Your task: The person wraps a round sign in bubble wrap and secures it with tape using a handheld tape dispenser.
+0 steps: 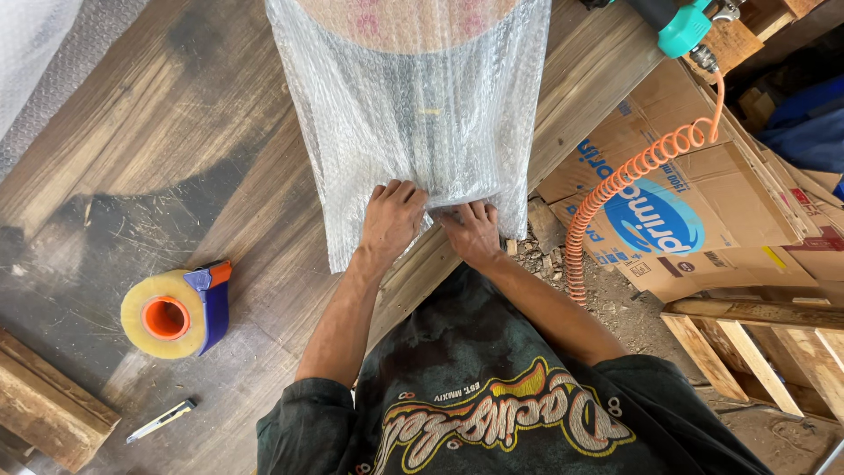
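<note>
On the dark scuffed wooden counter [158, 149], a tall object wrapped in clear bubble wrap [413, 114] sits at the near edge; what's inside is blurred by the plastic, only a pinkish patterned top shows. Left hand [391, 220] is flat on the wrap's lower hem, fingers [400, 192] together and pressed down on the plastic, not pinching that I can see. Right hand [472, 230] is just beside it, touching the same hem, fingers [466, 213] curled together onto a fold of the wrap; grip looks like a press-and-tuck. Loose flap of wrap hangs past the left hand, down over the counter. Step looks like gathering and flattening the bottom end of the wrap against the object. Judgement: fold is held but not fixed. Closing it would call for one hand pinning the fold while the other frees up. Left of the wrapped object, well apart: yellowish roll of clear packing tape on a blue and orange dispenser [176, 312]; further down-left, a small utility knife [161, 420]. Right of the object, off the counter: flattened brown cardboard boxes [694, 202] and an orange coiled air hose [633, 176].
</note>
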